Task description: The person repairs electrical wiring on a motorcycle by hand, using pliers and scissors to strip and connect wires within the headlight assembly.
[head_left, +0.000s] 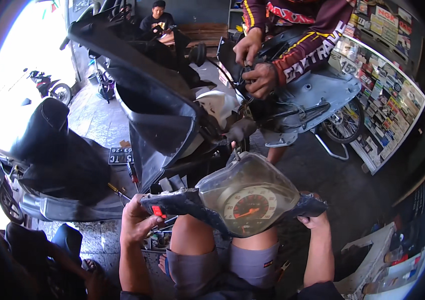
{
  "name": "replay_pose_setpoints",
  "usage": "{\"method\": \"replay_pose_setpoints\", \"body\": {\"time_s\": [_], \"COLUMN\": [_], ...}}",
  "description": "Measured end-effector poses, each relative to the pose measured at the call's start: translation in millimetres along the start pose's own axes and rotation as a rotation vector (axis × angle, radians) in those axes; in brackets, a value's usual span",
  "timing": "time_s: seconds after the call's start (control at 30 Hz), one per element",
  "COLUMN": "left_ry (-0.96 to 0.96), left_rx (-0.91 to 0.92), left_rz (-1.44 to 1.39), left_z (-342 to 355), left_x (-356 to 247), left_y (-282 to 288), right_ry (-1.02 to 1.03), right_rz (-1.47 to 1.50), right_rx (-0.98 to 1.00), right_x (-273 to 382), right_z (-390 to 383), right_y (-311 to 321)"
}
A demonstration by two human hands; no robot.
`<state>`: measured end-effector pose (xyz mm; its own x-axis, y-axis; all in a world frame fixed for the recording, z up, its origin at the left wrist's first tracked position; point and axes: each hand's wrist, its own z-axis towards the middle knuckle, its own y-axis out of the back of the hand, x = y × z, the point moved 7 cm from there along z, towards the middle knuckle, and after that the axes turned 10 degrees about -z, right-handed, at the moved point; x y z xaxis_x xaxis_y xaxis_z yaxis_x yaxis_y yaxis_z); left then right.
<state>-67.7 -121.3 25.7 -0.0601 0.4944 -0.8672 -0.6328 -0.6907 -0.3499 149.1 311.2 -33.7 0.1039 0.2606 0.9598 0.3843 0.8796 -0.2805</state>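
A dark scooter handlebar cover (182, 202) with a round speedometer (247, 202) under a cloudy clear lens spans the space above my knees, dial facing up. My left hand (135, 220) grips its left end, with the thumb just below a red switch (157, 211). At the opposite end my right hand (312, 217) is closed on the cover, its fingers partly hidden behind it.
A dismantled scooter with black panels (152, 140) stands ahead; another scooter (37, 155) is at left, screwdrivers (117, 191) beside it. A co-worker's hands (257, 77) work on a part at upper right. A sticker-covered board (387, 110) stands right; a person sits behind.
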Motion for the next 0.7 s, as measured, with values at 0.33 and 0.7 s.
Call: {"method": "replay_pose_setpoints", "body": {"time_s": [0.33,0.7], "left_ry": [-0.048,-0.110], "left_rx": [-0.059,-0.054], "left_rz": [0.137,0.074], "left_z": [8,3], "left_x": [2,8], "left_y": [-3,-6], "right_ry": [-0.109,-0.074], "right_rz": [-0.059,0.005], "right_rx": [-0.142,-0.121], "right_x": [1,2], "right_z": [-7,-9], "right_y": [-6,1]}}
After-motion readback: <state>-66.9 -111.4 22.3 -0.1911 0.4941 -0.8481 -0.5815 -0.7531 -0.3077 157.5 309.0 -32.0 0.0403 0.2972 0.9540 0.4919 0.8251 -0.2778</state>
